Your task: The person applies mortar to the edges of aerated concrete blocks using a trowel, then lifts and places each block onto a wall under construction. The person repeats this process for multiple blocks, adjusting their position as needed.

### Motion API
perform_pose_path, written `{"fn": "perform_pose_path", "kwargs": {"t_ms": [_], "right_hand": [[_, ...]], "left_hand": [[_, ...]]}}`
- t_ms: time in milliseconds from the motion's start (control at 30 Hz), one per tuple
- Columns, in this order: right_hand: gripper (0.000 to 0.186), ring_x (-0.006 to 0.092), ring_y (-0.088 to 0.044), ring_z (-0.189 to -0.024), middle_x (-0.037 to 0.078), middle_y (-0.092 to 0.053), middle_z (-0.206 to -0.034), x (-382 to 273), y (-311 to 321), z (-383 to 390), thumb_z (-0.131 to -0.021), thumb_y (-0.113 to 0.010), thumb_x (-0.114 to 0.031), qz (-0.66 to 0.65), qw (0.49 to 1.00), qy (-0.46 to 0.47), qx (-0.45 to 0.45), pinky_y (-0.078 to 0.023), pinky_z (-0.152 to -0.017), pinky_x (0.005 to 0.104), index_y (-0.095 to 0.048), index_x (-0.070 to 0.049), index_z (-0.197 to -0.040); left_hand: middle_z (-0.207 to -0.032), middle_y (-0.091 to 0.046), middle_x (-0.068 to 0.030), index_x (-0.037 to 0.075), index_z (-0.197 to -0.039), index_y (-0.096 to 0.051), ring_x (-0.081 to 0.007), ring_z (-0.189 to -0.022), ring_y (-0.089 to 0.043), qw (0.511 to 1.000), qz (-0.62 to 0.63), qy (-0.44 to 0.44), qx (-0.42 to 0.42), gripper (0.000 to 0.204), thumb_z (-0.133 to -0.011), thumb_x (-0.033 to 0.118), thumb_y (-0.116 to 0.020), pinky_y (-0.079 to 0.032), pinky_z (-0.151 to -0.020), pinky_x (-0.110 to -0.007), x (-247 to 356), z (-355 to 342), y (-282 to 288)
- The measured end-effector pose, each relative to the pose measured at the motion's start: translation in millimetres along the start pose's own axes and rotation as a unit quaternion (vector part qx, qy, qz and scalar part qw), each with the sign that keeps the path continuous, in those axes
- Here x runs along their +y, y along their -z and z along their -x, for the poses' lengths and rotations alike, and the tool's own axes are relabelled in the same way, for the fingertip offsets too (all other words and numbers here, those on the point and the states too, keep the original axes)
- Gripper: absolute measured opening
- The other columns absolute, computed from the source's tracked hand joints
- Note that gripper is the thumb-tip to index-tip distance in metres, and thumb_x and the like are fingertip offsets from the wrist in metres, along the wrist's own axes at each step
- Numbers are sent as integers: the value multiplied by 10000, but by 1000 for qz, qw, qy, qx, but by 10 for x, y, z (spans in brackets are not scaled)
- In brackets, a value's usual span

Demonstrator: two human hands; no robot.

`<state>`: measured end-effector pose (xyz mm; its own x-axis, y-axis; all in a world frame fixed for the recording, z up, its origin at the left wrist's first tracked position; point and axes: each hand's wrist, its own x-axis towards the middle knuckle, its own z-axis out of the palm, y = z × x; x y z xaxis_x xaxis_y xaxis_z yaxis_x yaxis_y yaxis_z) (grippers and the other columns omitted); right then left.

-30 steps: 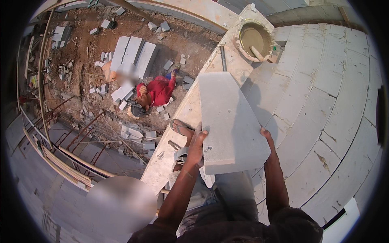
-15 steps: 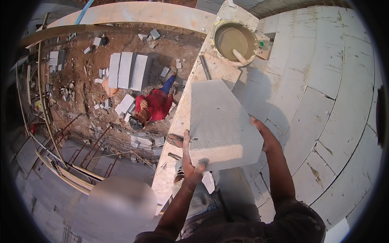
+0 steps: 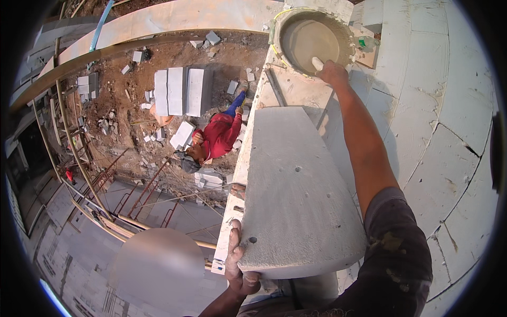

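A large light-grey concrete block (image 3: pixel 298 190) with small pits in its face lies in front of my body. My left hand (image 3: pixel 242 264) is closed on its near left corner, fingers along the side edge. What bears the block's weight underneath is hidden. My right hand (image 3: pixel 334 75) reaches forward to the bucket (image 3: pixel 346 45) of wet grey mortar (image 3: pixel 311 42). Its fingers are wrapped round a pale, rounded handle (image 3: pixel 317 63) that sticks out at the bucket's near rim. Whatever is on the handle's other end does not show.
A mortar-stained board (image 3: pixel 280 84) with a dark metal bar (image 3: pixel 275 87) on it lies beyond the block. The pale block wall (image 3: pixel 422 121) stands right. Far below left, a person in red (image 3: pixel 219 134) is among blocks (image 3: pixel 182 92) and rubble. Poles (image 3: pixel 79 153) stand left.
My right hand has let go of the block's right side and moved forward onto the handle in the bucket. The block is nearer my body, with my left hand still on it.
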<state>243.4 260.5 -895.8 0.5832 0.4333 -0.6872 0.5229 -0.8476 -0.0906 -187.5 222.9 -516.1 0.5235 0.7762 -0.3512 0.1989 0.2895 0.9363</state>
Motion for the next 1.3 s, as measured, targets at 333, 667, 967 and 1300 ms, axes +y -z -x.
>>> {"fn": "perform_pose_path", "kwargs": {"t_ms": [333, 667, 967, 1300], "right_hand": [[521, 264, -639, -907, 170, -672, -989, 991, 291, 1115, -744, -731, -365, -282, 957, 60, -3, -485, -817, 358, -651, 19, -1086], [445, 165, -557, -895, 70, -596, -979, 974, 1938, 4237, -739, -729, -73, -306, 930, 172, 112, -456, -825, 298, -597, 5, -1157], [467, 286, -666, -859, 143, -667, -1005, 370, 2286, 5831, -723, -744, -19, -38, 934, 244, 257, -531, -780, 361, -600, -26, -1167], [494, 242, -661, -902, 80, -678, -1009, -130, 2119, 6035, -680, -753, -106, 41, 936, 210, 278, -541, -733, 342, -628, -100, -1158]], "left_hand": [[-1517, -365, -206, 27, -1384, -441, -346, -1441, -274, 999, 2, 25, -22, 576, -974, 419, -538, -141, -1177, -510, 314, -453, 30], [-1383, -483, -162, -1, -1397, -451, -246, -1291, -430, 993, -50, -5, -103, 609, -988, 448, -485, -290, -1108, -364, 783, -1115, 82], [-1340, -515, -156, -28, -1387, -448, -225, -1232, -475, 990, 88, -46, -96, 764, -1019, 602, -221, -339, -1069, -348, 593, -1329, 9], [-1354, -522, -140, -17, -1379, -473, -220, -1263, -462, 981, 155, -44, -105, 881, -981, 682, -114, -308, -1107, -344, 541, -1146, -26]]}}
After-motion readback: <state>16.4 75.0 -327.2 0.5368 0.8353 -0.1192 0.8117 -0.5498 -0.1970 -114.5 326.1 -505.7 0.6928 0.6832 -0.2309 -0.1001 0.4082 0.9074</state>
